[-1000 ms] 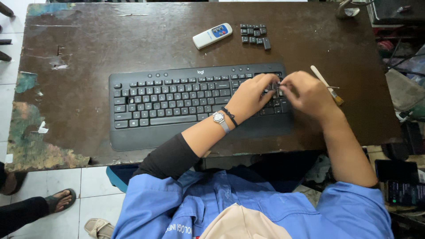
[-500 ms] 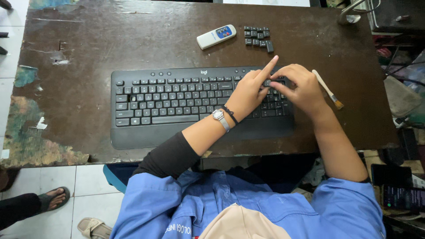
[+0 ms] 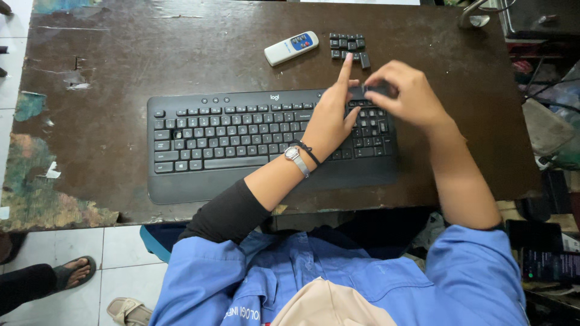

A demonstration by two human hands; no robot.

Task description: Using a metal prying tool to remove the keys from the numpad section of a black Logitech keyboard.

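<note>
A black keyboard (image 3: pixel 241 142) lies across the middle of the worn brown table (image 3: pixel 181 54). My left hand (image 3: pixel 331 118) rests on the keyboard's right part, its forefinger stretched out toward a small group of loose black keycaps (image 3: pixel 347 47). It holds nothing. My right hand (image 3: pixel 406 93) hovers over the keyboard's top right corner. Its fingertips pinch a small dark keycap (image 3: pixel 367 90) next to the tip of my left forefinger. A silver watch and a black band sit on my left wrist.
A white remote with blue buttons (image 3: pixel 292 48) lies beyond the keyboard, left of the loose keycaps. A metal object (image 3: pixel 477 15) stands at the far right corner. Another person's sandalled foot (image 3: pixel 72 271) is on the tiled floor at lower left. A dark phone (image 3: pixel 544 259) lies at right.
Both hands have moved from the number pad up to the keyboard's far right edge. My left forefinger now points outward, and my right hand has lifted with a dark keycap.
</note>
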